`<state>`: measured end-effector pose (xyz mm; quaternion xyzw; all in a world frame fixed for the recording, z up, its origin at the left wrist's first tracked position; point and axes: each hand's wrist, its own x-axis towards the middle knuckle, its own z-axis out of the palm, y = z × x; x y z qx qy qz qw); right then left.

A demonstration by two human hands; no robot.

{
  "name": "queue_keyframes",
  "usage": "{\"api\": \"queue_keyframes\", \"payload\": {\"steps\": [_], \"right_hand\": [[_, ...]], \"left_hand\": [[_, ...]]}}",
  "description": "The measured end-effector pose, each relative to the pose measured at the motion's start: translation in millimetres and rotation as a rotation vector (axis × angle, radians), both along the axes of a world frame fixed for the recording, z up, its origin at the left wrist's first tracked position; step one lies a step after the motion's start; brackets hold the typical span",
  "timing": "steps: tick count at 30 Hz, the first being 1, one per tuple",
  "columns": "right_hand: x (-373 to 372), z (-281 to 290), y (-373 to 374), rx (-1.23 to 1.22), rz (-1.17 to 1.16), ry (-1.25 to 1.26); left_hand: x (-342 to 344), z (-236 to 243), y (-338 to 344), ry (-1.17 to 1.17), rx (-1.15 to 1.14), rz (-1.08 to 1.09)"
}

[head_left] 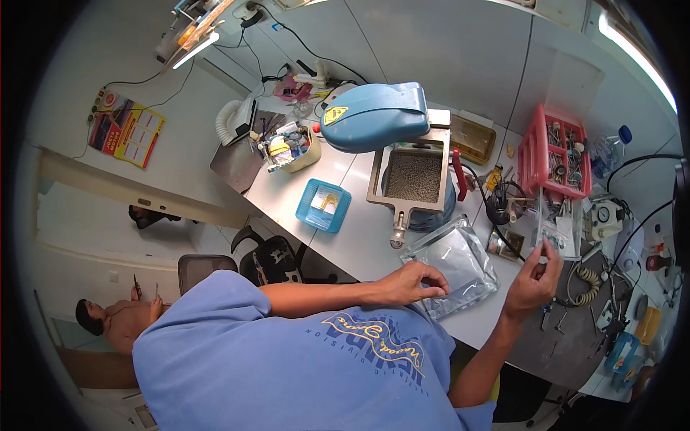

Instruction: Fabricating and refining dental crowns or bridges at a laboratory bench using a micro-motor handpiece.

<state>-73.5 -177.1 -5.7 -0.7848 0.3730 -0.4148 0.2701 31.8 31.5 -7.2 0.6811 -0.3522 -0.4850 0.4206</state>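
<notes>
In the head view, the left hand [411, 284], loosely curled and released, is over the edge of the silver pouch [463, 262] on the white table [343, 253]. The right hand [533, 281] has fingertips bunched beside the clear container [575, 224]; its grip is unclear.

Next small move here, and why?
Probably close the right hand on the clear packet: that hand appears right at it, though contact is unclear. The left hand is farther off, at the silver pouch's edge.
</notes>
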Motion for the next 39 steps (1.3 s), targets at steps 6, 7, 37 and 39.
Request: {"api": "queue_keyframes", "payload": {"steps": [6,7,37,39], "right_hand": [[4.4,4.8,-57.1,-0.036,-0.047,0.006],[-0.3,4.1,-55.4,-0.020,-0.061,-0.001],[-11.5,-11.1,-104.5,-0.297,0.154,0.292],[4.0,-14.6,-123.4,-0.330,0.250,0.439]], "left_hand": [[-10.8,7.5,-15.3,-0.072,0.009,-0.103],[-10.7,9.6,-16.8,-0.071,0.031,-0.118],[-18.0,5.3,-29.3,-0.077,0.094,-0.231],[-16.1,7.0,-27.8,-0.080,0.093,-0.210]]}}
